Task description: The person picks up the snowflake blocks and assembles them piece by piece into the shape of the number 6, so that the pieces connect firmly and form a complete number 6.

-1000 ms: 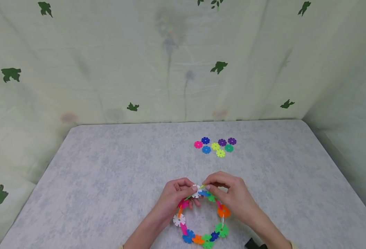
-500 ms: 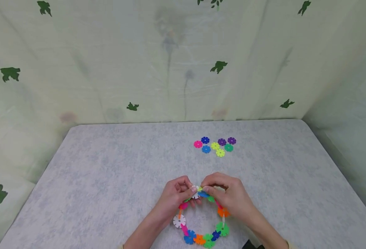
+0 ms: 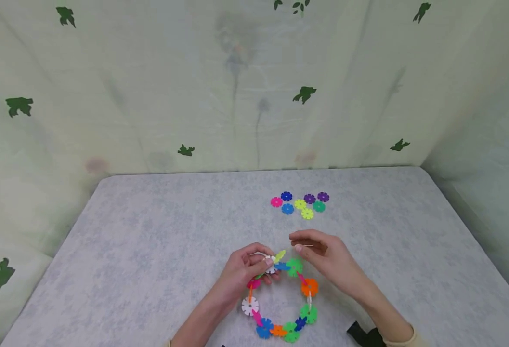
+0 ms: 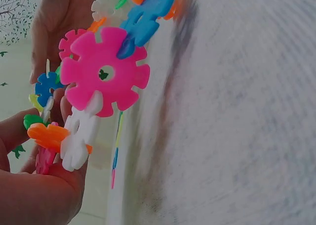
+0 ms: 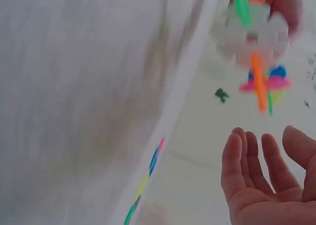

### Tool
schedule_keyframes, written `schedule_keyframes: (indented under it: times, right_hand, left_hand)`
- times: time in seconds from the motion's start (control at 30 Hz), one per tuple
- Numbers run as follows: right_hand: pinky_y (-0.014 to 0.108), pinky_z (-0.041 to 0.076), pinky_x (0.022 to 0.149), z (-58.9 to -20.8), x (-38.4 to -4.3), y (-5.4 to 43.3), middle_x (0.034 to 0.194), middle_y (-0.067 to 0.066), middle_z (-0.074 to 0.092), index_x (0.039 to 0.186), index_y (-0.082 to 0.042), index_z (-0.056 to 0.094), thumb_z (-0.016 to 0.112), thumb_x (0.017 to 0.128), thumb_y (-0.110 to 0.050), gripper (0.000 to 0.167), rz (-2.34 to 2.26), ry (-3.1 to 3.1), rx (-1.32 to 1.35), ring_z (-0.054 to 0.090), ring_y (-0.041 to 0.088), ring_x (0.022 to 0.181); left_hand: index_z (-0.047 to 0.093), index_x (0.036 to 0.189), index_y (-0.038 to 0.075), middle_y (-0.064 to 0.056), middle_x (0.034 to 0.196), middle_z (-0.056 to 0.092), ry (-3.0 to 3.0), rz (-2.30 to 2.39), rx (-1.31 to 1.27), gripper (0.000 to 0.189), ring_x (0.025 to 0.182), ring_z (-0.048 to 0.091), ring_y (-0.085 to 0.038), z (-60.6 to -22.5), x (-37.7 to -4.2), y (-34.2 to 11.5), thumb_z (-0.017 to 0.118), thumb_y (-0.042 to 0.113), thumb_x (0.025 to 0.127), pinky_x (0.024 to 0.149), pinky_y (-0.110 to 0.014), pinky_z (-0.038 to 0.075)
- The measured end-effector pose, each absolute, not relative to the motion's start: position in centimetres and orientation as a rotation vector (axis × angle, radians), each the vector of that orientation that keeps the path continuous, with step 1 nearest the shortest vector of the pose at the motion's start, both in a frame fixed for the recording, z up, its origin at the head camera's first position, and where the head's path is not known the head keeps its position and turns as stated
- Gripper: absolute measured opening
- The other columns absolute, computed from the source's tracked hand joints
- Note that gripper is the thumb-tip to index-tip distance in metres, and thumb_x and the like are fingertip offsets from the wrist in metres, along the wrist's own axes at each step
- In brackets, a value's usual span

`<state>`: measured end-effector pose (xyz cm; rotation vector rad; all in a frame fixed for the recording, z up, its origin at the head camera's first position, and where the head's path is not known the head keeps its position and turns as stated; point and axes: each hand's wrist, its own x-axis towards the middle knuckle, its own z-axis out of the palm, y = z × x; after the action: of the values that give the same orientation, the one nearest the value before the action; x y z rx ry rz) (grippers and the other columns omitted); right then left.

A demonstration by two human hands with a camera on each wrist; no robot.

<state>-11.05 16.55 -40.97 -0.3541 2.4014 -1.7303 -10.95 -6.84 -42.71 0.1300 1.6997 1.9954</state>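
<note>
A closed ring of notched plastic snowflake discs (image 3: 309, 287) in many colours hangs between my hands in the head view. My left hand (image 3: 247, 265) pinches a white disc (image 3: 270, 264) at the ring's far side, thumb on top. A yellow disc (image 3: 280, 256) sticks up from that white disc. Just right of it, my right hand (image 3: 330, 255) is held apart from the ring, fingers loosely bent with nothing in them. In the left wrist view a large pink disc (image 4: 106, 71) of the ring faces the camera. The right wrist view shows the right palm (image 5: 271, 205) bare.
Several loose discs lie in a cluster farther back on the grey table (image 3: 172, 231), among them a pink disc (image 3: 276, 202), a green disc (image 3: 319, 206) and a purple disc (image 3: 323, 197). A black object (image 3: 364, 335) is near the right wrist. A pale curtain (image 3: 150, 96) hangs behind.
My right hand has let go of the yellow disc and moved up and right, away from the ring. The yellow disc stays on the white one. The left hand keeps its hold.
</note>
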Motion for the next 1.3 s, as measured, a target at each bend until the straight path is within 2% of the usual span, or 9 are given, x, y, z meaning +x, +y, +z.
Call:
schedule_keyframes:
  times: [0.13,0.43,0.73,0.83,1.0,1.3]
  right_hand:
    - [0.031,0.052,0.09,-40.7,-13.3,19.0,0.122,0.01,0.065,0.125,-0.006,0.064,0.062,0.098,-0.019,0.03,-1.605,2.497,-0.366,0.062,0.02,0.11]
    - [0.046,0.051,0.091,-41.8,-20.1,24.5,0.127,0.017,0.062,0.128,0.001,0.06,0.058,0.1,-0.011,0.031,-1.315,2.675,-0.472,0.059,0.034,0.114]
    - [0.054,0.044,0.097,-43.1,-25.3,26.2,0.13,0.023,0.057,0.134,0.004,0.055,0.049,0.101,-0.004,0.034,-1.09,2.734,-0.475,0.053,0.039,0.117]
    - [0.052,0.045,0.094,-43.4,-26.3,26.2,0.126,0.022,0.059,0.13,0.004,0.059,0.055,0.098,-0.003,0.033,-1.011,2.756,-0.491,0.055,0.036,0.11]
    - [0.042,0.046,0.081,-43.9,-27.0,26.0,0.114,0.015,0.062,0.123,-0.001,0.066,0.065,0.092,-0.004,0.031,-0.925,2.801,-0.448,0.052,0.028,0.093]
    - [0.045,0.048,0.085,-43.7,-26.5,25.7,0.106,0.012,0.065,0.112,-0.005,0.066,0.068,0.09,-0.003,0.022,-1.025,2.805,-0.35,0.057,0.028,0.095]
  left_hand:
    - [0.06,0.107,-0.001,-0.02,0.091,0.072,1.709,1.993,0.092,0.023,0.077,0.069,-0.029,-42.7,-11.0,-6.8,0.067,0.016,0.094,0.071,-0.032,0.055]
    - [0.061,0.106,0.0,-0.019,0.089,0.072,1.701,2.008,0.066,0.025,0.075,0.069,-0.028,-42.7,-11.1,-7.0,0.07,0.019,0.092,0.07,-0.031,0.055]
    - [0.063,0.106,0.001,-0.02,0.092,0.071,1.682,1.991,0.05,0.024,0.078,0.07,-0.03,-42.5,-11.1,-7.0,0.07,0.019,0.092,0.072,-0.032,0.056]
    - [0.063,0.106,0.001,-0.018,0.091,0.071,1.686,1.978,0.063,0.023,0.079,0.07,-0.03,-42.4,-11.1,-7.1,0.069,0.018,0.092,0.071,-0.032,0.056]
    - [0.062,0.105,0.001,-0.017,0.09,0.071,1.683,1.974,0.085,0.023,0.078,0.07,-0.028,-42.3,-11.0,-7.1,0.069,0.018,0.092,0.072,-0.032,0.056]
    - [0.063,0.105,0.001,-0.022,0.094,0.07,1.672,1.967,0.146,0.023,0.078,0.07,-0.028,-42.2,-11.0,-7.4,0.07,0.019,0.092,0.072,-0.031,0.055]
